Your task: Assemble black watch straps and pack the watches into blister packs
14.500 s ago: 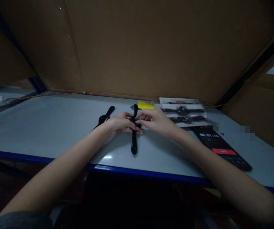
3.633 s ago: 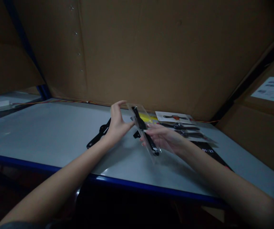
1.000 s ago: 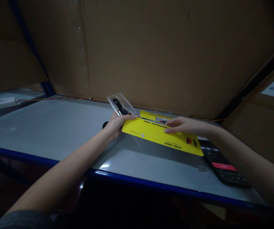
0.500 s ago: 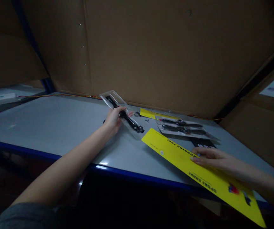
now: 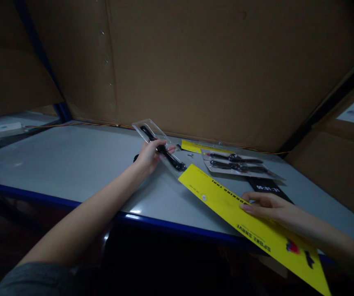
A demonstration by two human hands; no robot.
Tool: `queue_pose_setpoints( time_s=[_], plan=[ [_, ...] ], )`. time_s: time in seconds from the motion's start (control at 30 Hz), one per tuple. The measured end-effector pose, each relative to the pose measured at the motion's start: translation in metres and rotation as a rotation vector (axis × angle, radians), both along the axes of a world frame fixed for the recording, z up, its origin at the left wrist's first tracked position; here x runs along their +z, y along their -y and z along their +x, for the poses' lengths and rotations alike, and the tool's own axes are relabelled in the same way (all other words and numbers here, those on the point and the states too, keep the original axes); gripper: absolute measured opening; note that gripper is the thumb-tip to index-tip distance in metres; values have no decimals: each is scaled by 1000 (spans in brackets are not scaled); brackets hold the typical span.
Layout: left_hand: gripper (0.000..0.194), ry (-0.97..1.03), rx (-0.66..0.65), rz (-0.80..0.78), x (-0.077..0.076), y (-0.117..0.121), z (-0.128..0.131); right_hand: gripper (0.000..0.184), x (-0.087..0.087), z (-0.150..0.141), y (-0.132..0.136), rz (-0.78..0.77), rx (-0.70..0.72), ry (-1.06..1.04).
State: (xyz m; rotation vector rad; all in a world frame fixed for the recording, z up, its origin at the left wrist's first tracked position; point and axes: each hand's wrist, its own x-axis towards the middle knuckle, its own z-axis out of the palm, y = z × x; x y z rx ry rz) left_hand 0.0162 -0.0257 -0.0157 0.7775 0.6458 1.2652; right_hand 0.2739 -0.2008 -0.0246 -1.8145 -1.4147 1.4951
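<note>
Blister [image 5: 148, 130] with black strap [image 5: 172, 161] is gripped in left hand [image 5: 148, 159], fingers curled across it, held low over the worktop [image 5: 72, 164], apparently for a look. Right hand [image 5: 266, 206] lies open and flat on yellow card [image 5: 214, 193], steadying it where it overhangs the front edge. Second blister [image 5: 235, 166] sits farther back, out of the way.

Upside down, the yellow card [image 5: 214, 197] reads "SPOKE" and "…ORKING TOOL".
</note>
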Motion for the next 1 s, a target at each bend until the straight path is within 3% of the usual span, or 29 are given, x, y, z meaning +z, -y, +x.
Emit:
queue_pose_setpoints(
  time_s=[0.23, 0.37, 0.57, 0.7, 0.87, 1.0],
  plan=[
    [44, 10, -94, 46, 3, 8, 2, 33, -4, -26, -2, 96, -87, -1],
    [42, -67, -171, 89, 2, 12, 5, 37, -3, -44, -15, 167, -42, -47],
    [37, -256, -440, 87, 3, 29, 10, 47, -2, -66, -61, 530, 73, 165],
    [38, -330, -488, 138, 1, 32, 9, 56, -11, -73, -95, 683, 123, 115],
    [29, -329, -488, 115, 1, 30, 10, 52, -16, -78, -132, 831, -3, 93],
    [40, -357, -559, 96, -1, 32, 11, 49, -15, -75, -163, 894, -107, 137]
  ],
)
